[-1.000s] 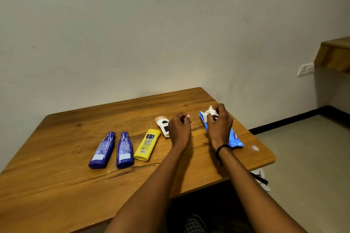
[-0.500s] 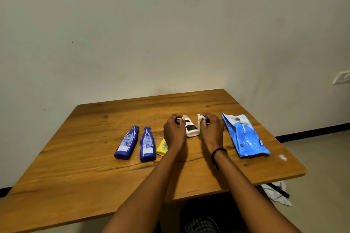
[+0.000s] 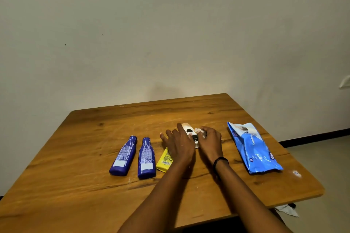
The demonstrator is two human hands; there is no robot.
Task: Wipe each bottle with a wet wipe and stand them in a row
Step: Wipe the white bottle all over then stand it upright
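Left to right, left blue bottle [image 3: 123, 156] and second blue bottle [image 3: 146, 158] lying flat side by side on wooden surface [image 3: 75, 185], yellow bottle [image 3: 164, 161] lying flat, half under left grip [image 3: 179, 145], fingers spread straight, holding nothing, white bottle [image 3: 190, 132] lying between both grips, right grip [image 3: 211, 142] curled round crumpled wet wipe [image 3: 198, 130] against it, blue wipe pack [image 3: 253, 149] flat at far right

two dark blue bottles [image 3: 132, 157], yellow bottle [image 3: 164, 162], wooden-brown table [image 3: 75, 195]

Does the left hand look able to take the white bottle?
Probably yes: the left hand is open beside the white bottle, nothing between them; the right hand holds the wipe at its other side.
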